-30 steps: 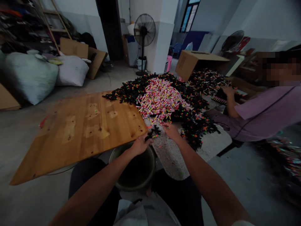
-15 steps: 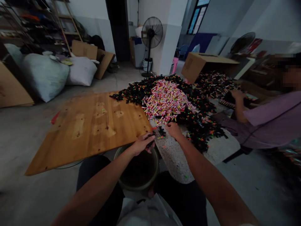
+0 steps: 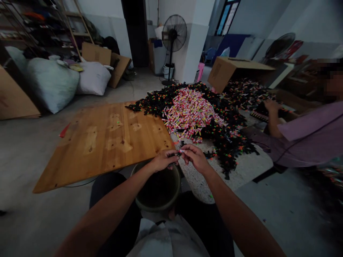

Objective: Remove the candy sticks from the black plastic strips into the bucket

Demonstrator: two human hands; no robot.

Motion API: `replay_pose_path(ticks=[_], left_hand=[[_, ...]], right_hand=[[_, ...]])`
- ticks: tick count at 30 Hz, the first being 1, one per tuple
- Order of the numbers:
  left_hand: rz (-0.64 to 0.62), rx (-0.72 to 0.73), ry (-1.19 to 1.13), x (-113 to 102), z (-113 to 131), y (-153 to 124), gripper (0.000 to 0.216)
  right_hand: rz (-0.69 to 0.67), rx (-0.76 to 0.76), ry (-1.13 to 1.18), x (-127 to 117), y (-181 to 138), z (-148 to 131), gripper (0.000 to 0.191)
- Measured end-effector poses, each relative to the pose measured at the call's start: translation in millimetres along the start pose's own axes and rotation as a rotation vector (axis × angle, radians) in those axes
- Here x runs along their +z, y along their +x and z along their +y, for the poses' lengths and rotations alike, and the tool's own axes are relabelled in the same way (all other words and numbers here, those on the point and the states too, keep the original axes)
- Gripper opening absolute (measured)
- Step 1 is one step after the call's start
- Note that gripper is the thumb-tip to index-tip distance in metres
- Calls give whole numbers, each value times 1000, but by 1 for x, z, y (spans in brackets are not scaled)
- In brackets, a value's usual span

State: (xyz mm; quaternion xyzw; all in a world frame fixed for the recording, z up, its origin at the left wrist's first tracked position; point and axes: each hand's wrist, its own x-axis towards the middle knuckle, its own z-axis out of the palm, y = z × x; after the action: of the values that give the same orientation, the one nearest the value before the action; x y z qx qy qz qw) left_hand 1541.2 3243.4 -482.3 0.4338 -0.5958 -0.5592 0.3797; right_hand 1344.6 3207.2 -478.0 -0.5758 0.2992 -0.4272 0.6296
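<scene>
Gripping a small dark plastic piece [image 3: 175,154] between the thumb and fingers of the left hand [image 3: 162,160], and pinching a short pink-and-white printed tube [image 3: 182,151] in the fingertips of the right hand [image 3: 197,157], probably for fine control; too small to tell whether touching. Held close together near the loose heap of pink-and-white tubes [image 3: 191,112], by the edge of the grey speckled slab [image 3: 197,184], presumably for a short reach.

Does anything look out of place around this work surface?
Slightly: one small green piece lies alone on the wooden board, apart from the pile of pink and black pieces. A red scrap also sits at the board's left edge.
</scene>
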Motion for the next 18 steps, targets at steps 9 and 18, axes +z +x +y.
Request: replay_pose_path(ticks=[9,18], left_hand=[[1,30,105,-2,9,-1,51],[-46,-88,57,-4,12,-5,52]], right_hand=[[62,-94,-149,3,-3,6,32],[38,-102,-400,-3,-12,-1,29]])
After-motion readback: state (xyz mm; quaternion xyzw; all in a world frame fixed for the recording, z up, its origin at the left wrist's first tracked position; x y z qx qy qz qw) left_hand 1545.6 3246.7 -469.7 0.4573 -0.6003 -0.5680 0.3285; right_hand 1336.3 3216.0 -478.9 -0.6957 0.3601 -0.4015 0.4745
